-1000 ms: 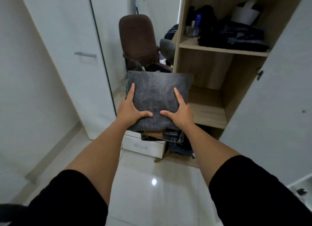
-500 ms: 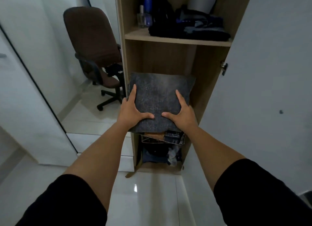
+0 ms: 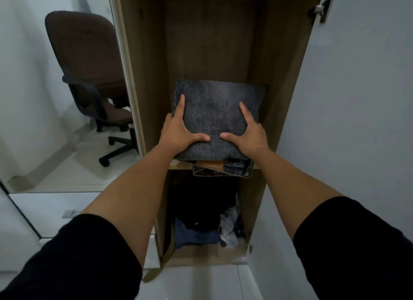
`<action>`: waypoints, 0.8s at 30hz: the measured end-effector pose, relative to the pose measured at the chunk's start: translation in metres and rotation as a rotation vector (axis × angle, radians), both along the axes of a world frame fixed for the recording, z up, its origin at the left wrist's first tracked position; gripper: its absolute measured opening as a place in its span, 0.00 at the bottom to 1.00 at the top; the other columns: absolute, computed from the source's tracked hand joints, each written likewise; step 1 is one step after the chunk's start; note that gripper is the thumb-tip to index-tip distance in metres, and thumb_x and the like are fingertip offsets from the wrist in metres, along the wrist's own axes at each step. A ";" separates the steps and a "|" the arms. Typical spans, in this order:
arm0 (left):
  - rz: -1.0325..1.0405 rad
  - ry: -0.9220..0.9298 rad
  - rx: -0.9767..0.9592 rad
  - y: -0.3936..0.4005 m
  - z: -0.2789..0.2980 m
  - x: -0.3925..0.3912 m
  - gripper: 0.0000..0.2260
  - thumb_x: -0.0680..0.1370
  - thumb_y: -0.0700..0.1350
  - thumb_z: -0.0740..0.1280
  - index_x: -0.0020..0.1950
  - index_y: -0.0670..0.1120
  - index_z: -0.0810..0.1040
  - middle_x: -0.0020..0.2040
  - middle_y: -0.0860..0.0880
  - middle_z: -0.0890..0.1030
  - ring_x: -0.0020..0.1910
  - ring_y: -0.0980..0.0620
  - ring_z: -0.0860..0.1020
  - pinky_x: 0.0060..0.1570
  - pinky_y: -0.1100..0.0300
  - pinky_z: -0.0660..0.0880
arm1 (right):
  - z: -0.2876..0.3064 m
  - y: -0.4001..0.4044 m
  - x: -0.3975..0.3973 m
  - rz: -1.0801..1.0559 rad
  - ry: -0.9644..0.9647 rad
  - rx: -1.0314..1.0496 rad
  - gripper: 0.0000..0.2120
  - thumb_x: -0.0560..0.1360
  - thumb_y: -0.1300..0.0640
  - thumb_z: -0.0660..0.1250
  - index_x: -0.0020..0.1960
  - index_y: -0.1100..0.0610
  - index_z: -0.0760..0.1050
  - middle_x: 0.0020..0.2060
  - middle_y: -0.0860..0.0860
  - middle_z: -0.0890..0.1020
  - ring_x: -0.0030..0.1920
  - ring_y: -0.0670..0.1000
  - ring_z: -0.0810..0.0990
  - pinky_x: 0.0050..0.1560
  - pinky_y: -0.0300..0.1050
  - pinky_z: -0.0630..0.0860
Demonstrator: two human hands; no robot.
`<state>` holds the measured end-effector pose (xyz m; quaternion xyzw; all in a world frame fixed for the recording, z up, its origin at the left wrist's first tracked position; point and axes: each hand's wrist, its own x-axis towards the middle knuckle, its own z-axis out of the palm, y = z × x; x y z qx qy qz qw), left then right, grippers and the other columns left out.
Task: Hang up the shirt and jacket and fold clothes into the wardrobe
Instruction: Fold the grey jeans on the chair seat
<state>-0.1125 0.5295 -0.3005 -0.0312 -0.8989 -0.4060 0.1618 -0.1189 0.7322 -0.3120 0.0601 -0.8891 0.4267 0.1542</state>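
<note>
Left hand (image 3: pixel 178 132) and right hand (image 3: pixel 249 135) gripping folded grey jeans (image 3: pixel 214 111), over wardrobe shelf (image 3: pixel 173 164), brown chair (image 3: pixel 89 60) left

Open wardrobe compartment (image 3: pixel 212 42): clear space above and behind the folded jeans (image 3: pixel 214 116). Side walls flank the bundle closely; lower compartment crowded with loose clothes (image 3: pixel 201 228).

You see a charcoal-grey pair of folded jeans (image 3: pixel 218 118), faded paler across the middle, with a tan patch and blue denim at the near edge. The wardrobe (image 3: pixel 147 76) is light brown woodgrain, its door (image 3: pixel 357 120) pale grey-white. Your sleeves (image 3: pixel 73 259) are black. The office chair (image 3: pixel 89 60) is dark brown with black arms and base. The clothes below (image 3: pixel 201 232) are black, blue and white.
</note>
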 end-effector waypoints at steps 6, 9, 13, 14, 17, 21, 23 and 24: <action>-0.004 0.146 -0.015 -0.006 -0.052 -0.033 0.59 0.58 0.61 0.78 0.76 0.60 0.40 0.71 0.42 0.62 0.70 0.40 0.63 0.69 0.45 0.61 | -0.046 -0.003 -0.028 -0.024 0.126 0.016 0.47 0.64 0.39 0.74 0.74 0.34 0.48 0.66 0.60 0.67 0.66 0.61 0.69 0.68 0.56 0.66; 0.001 0.151 0.000 -0.010 -0.061 -0.053 0.59 0.58 0.61 0.78 0.76 0.60 0.40 0.71 0.42 0.62 0.70 0.40 0.63 0.68 0.46 0.62 | -0.053 -0.010 -0.048 -0.028 0.117 0.023 0.47 0.64 0.39 0.74 0.74 0.34 0.48 0.66 0.60 0.67 0.65 0.61 0.69 0.68 0.55 0.66; 0.030 0.134 -0.007 -0.018 -0.057 -0.098 0.59 0.58 0.61 0.78 0.76 0.61 0.40 0.70 0.40 0.63 0.68 0.39 0.65 0.67 0.46 0.63 | -0.049 -0.020 -0.094 -0.055 0.095 0.021 0.48 0.65 0.40 0.75 0.74 0.34 0.48 0.65 0.60 0.67 0.64 0.61 0.69 0.68 0.54 0.67; 0.033 0.128 -0.005 -0.020 -0.057 -0.113 0.59 0.58 0.60 0.78 0.75 0.61 0.40 0.70 0.40 0.63 0.68 0.39 0.65 0.66 0.45 0.64 | -0.049 -0.024 -0.110 -0.058 0.091 0.015 0.48 0.65 0.41 0.75 0.74 0.34 0.48 0.64 0.60 0.67 0.64 0.61 0.69 0.68 0.53 0.67; 0.044 0.095 0.003 -0.027 -0.066 -0.161 0.59 0.58 0.60 0.78 0.76 0.61 0.40 0.69 0.40 0.63 0.68 0.38 0.65 0.66 0.46 0.64 | -0.057 -0.034 -0.157 -0.066 0.061 0.030 0.48 0.65 0.41 0.75 0.75 0.36 0.47 0.63 0.61 0.67 0.63 0.61 0.70 0.66 0.52 0.67; 0.071 0.013 0.017 -0.031 -0.094 -0.223 0.60 0.58 0.61 0.78 0.77 0.57 0.41 0.71 0.39 0.62 0.70 0.39 0.63 0.67 0.48 0.64 | -0.080 -0.038 -0.225 -0.088 -0.021 0.068 0.48 0.65 0.41 0.75 0.76 0.40 0.49 0.64 0.62 0.67 0.63 0.62 0.69 0.65 0.49 0.67; 0.077 -0.018 -0.009 -0.032 -0.105 -0.253 0.59 0.59 0.60 0.78 0.77 0.55 0.41 0.74 0.41 0.60 0.70 0.40 0.63 0.67 0.50 0.64 | -0.094 -0.038 -0.260 -0.085 -0.063 0.087 0.48 0.65 0.40 0.74 0.76 0.43 0.51 0.66 0.61 0.70 0.65 0.62 0.69 0.64 0.50 0.68; 0.066 -0.049 -0.020 -0.033 -0.108 -0.268 0.59 0.60 0.60 0.78 0.77 0.53 0.40 0.76 0.42 0.57 0.71 0.41 0.63 0.67 0.52 0.64 | -0.100 -0.038 -0.277 -0.079 -0.087 0.098 0.47 0.66 0.40 0.74 0.77 0.45 0.53 0.67 0.60 0.70 0.66 0.61 0.70 0.64 0.49 0.69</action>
